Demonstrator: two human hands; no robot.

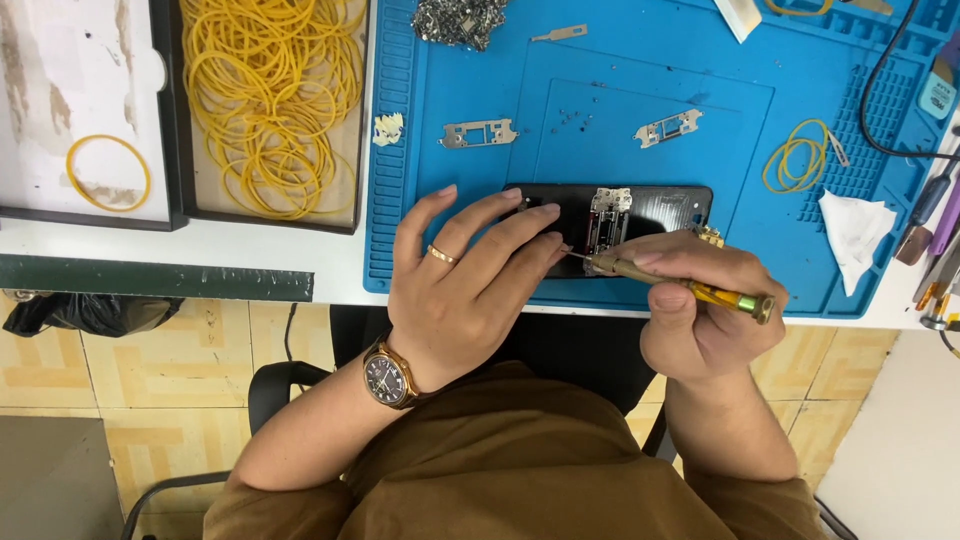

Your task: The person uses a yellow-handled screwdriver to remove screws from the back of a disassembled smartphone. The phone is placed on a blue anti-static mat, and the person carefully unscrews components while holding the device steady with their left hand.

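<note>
The left hand (465,290), wearing a ring and a wristwatch (388,377), is lying nearest the camera, its fingers spread flat and pressing down on the near end of a black phone (655,208) that is resting on the blue repair mat (480,180). It is bracing the phone, not gripping it. Just beside it, the right hand (700,300) is closing its fingers around a small yellow-handled screwdriver (680,285), holding it nearly level, with the tip pointing toward the left fingertips and meeting the phone's near edge below a small metal bracket (608,218) sitting on the phone's back.

The tip is working very near the left fingers; a slip could jab them or scratch the glossy back. Tiny screws (575,118) are lying loose on the mat beyond the phone, and a careless sweep could scatter them. Farther out from the grip, two metal plates (478,133) are lying on the mat, and a tray of yellow rubber bands (268,100) is sitting beyond the left hand.
</note>
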